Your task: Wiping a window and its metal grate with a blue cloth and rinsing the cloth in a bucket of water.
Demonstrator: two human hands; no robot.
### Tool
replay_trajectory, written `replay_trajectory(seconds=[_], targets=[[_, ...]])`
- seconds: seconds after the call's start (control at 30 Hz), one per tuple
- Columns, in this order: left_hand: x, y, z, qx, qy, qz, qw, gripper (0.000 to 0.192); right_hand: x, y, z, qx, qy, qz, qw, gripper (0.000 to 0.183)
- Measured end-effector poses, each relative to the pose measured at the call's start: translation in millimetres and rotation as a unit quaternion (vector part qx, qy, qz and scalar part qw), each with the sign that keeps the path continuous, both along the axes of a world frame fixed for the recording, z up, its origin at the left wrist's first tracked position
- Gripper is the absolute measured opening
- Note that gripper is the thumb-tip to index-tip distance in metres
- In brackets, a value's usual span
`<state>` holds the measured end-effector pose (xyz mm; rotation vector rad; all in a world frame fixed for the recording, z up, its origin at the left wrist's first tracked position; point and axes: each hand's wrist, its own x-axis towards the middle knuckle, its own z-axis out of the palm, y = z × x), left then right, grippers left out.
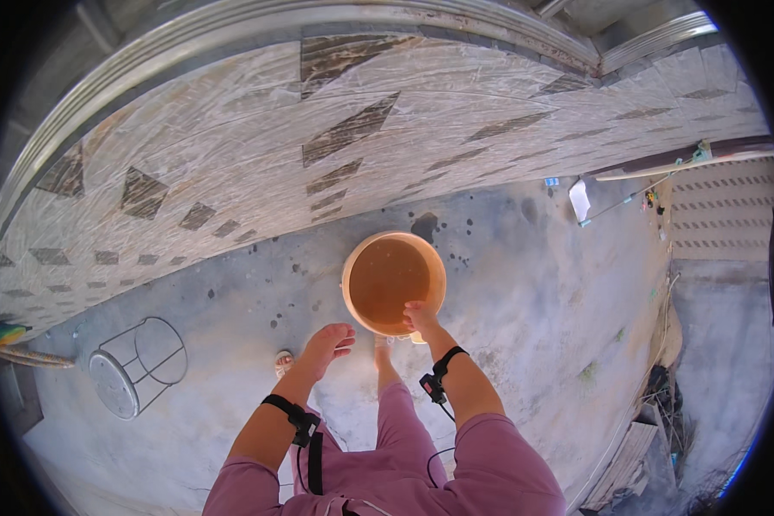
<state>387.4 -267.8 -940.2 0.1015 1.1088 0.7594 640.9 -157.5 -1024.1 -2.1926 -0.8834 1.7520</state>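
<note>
In front of my feet is a round orange-toned bucket with brownish-looking liquid inside. My right hand is over the bucket's near right side, its fingers curled. Whether anything is between those fingers, or whether they touch the rim, is not plain. To the left of the near rim, my left hand hovers with nothing in it and its fingers slightly apart. A small yellow object shows partly from behind the near rim, next to my foot.
A metal-framed round stool lies on its side at left. Beyond the bucket rises a tiled wall. Wet spots mark the concrete floor. A long-handled tool with a white panel rests at upper right; boards and debris lie lower right.
</note>
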Motion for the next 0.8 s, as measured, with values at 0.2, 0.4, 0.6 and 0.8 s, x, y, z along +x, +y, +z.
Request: replay_trajectory(seconds=[0.2,0.4,0.6,0.8], targets=[[78.0,85.5,-145.2,-0.084,-0.025,0.139,0.986,0.048,-29.8,52.5,-149.4,-0.041,0.012,0.049,0.998,0.023],[128.2,117.3,-228.5,-0.248,0.035,0.208,0.945,0.056,-25.8,66.9,-225.5,-0.144,-0.050,0.022,0.988,0.021],[108.5,80.8,-274.5,-0.204,-0.047,0.321,0.923,0.047,-64.2,53.7,-165.1,-0.323,0.476,-0.261,0.775,0.025],[150.5,140.0,-196.5,-0.131,-0.266,0.323,0.899,0.046,-53.2,67.7,-133.0,-0.192,0.388,-0.252,0.865,0.032]])
